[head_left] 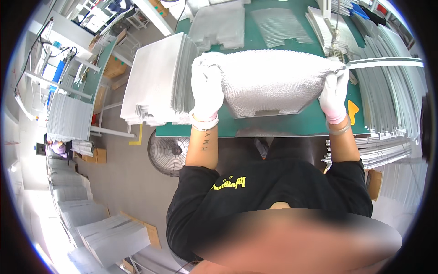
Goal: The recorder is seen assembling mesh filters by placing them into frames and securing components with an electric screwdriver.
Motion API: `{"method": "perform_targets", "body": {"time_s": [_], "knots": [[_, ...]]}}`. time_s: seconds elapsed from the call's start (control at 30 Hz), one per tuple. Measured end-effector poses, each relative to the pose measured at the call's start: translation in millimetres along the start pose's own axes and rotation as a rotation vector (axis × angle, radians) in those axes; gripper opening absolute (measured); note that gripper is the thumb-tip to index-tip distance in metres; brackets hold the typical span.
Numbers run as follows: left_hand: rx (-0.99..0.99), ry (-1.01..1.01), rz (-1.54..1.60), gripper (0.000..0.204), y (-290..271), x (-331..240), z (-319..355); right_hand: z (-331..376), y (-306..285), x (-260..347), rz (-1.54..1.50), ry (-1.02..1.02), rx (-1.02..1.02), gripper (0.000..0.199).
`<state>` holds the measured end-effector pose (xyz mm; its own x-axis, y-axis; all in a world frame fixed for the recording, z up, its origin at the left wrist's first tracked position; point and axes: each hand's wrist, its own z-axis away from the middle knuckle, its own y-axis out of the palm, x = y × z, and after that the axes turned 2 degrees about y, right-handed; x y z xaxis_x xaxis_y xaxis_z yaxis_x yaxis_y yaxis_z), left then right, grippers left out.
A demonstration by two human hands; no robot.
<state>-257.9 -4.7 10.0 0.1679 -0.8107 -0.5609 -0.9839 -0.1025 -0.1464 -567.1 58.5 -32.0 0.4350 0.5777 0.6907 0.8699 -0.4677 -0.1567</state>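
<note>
A silvery sheet of fine metal mesh (273,77) is stretched between my hands above the green worktable (205,130). It bows along its length, and a small dark rectangular patch shows at its near edge. My left hand (207,84), in a white glove, is closed on the sheet's left upper corner. At the opposite corner my right hand (335,89), gloved the same way, pinches the sheet with fingers closed. An orange flat hand tool (352,111) lies on the table just right of my right hand.
A tall stack of silver-white panels (153,75) stands left of my left hand. Notched mesh sheets (219,23) and a ribbed sheet (280,27) lie at the back. Many upright panels (385,77) crowd the right side. A floor fan (169,155) stands below the table's left edge.
</note>
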Motion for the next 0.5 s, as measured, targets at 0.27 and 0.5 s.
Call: {"method": "perform_targets", "body": {"time_s": [0.27,0.5], "knots": [[0.141,-0.009,0.202,0.018,-10.4,5.3,12.4,-16.3,26.2,30.8,0.108,0.116,-0.182,0.023],[0.023,-0.222,0.193,0.01,-12.3,10.2,20.9,-16.1,24.9,29.2,-0.246,0.116,-0.157,0.038]]}}
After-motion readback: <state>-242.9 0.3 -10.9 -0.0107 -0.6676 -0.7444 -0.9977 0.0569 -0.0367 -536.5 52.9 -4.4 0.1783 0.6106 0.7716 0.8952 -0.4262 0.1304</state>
